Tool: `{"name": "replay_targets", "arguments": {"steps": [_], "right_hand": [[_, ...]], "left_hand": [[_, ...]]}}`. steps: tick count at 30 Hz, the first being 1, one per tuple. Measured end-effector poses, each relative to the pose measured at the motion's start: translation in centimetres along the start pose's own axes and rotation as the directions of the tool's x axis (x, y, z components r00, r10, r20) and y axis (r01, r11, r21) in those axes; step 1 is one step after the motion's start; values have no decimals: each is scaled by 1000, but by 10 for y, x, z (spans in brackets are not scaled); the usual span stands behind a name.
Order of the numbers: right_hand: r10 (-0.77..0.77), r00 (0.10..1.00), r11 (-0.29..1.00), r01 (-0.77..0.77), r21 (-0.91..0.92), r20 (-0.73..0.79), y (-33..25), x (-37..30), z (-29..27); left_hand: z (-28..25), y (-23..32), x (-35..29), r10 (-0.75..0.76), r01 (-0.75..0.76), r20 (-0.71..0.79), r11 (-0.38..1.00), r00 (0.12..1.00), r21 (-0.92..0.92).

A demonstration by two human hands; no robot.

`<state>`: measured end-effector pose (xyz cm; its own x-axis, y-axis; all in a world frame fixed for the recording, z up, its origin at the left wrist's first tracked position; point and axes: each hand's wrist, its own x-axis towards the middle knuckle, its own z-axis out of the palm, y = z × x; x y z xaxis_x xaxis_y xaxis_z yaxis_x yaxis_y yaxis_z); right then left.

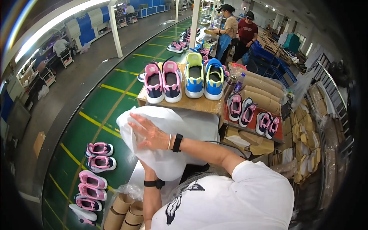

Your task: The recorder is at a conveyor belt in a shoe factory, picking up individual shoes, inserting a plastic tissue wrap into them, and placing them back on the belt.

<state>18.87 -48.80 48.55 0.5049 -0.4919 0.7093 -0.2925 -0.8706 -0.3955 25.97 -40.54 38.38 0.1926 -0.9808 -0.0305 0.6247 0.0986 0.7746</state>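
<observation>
Before me is a crumpled, rounded white sheet [168, 161], thin like wrapping paper. My right hand [149, 134] lies against its upper left part with the fingers stretched and spread. My left forearm comes up from below, and its hand is hidden behind the sheet, so I cannot see its fingers. Just beyond the sheet, a cardboard box [199, 105] bears a pair of pink and navy sneakers [163, 82] and a larger blue and lime pair [204, 78]. More white sheeting [201, 124] hangs in front of that box.
Several pink and navy shoes [94, 188] stand along the green conveyor [88, 132] at left. Brown cardboard rolls [124, 209] sit near its edge. At right, small sneakers [249, 113] rest on a red board [281, 132] beside bottles [239, 82]. Two people [245, 32] stand farther back.
</observation>
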Motion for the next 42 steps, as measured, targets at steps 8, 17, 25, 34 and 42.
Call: {"name": "replay_targets", "arguments": {"steps": [8,17,25,34,42], "right_hand": [[286,872,869,-411,277,397,2,27,-17],[87,973,989,-111,-102,-212,6,66,-6],[447,789,811,-159,563,-421,-64,22,-5],[-253,967,944,256,206,-41,-51,25,-6],[372,910,634,-394,665,185,-53,29,72]], "left_hand": [[-25,36,11,-187,208,272,977,944,-48],[22,27,-30,-460,40,727,857,509,514],[16,115,34,-28,130,226,883,974,-451],[-21,107,30,116,-406,390,330,914,852],[-39,126,-25,151,-191,122,856,981,481]]}}
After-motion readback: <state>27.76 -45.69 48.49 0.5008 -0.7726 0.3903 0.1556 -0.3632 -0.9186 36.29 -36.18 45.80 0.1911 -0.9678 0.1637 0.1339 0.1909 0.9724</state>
